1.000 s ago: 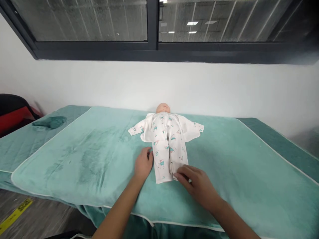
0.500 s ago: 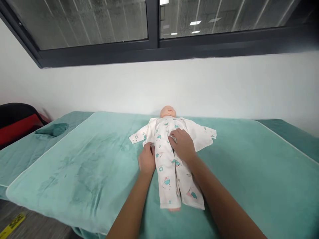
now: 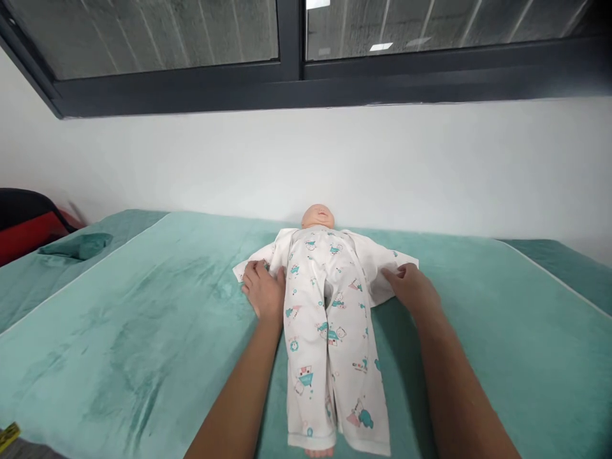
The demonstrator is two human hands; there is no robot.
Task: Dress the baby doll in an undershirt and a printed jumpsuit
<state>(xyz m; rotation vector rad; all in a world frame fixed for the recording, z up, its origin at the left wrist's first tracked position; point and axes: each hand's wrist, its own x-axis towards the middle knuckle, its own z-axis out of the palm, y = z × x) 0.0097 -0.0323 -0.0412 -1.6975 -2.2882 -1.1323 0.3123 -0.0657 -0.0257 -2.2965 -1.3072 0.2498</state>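
A baby doll lies on its back on a teal towel, head toward the wall. It wears white printed trousers and an open white shirt spread out under it. My left hand rests flat on the shirt's left sleeve beside the doll's waist, fingers stretched. On the other side my right hand lies on the edge of the shirt's right flap, fingers extended. A bare doll foot pokes out of a trouser leg at the bottom.
The towel covers a teal-sheeted table against a white wall under a dark-framed window. A crumpled teal cloth lies at the far left. A red and black object stands beyond the table's left end.
My head moved closer to the doll. My right hand left the doll's middle and went out to the right shirt flap; my left hand slid up onto the left sleeve.
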